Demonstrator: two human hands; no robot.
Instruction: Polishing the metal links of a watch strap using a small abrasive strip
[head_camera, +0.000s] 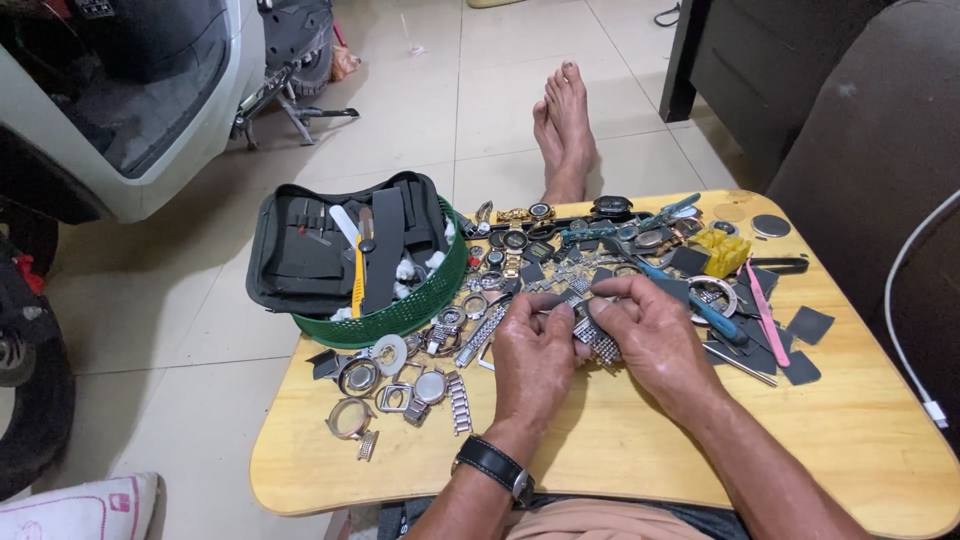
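My left hand (533, 350) and my right hand (648, 335) meet over the middle of a low wooden table (860, 430). Both pinch a silver metal watch band (597, 343) that hangs between the fingers. A black wristwatch (492, 465) sits on my left wrist. Around the hands lie several watch cases and bezels (395, 385), loose band pieces (459, 402) and whole watches (520, 240).
A green basket (400, 318) with a black tool pouch (300, 260) stands at the table's left. Pink tweezers (767, 315), a blue-handled tool (700, 305) and a yellow block (725, 252) lie right. My bare feet (562, 130) rest beyond the table; a sofa (880, 170) stands right.
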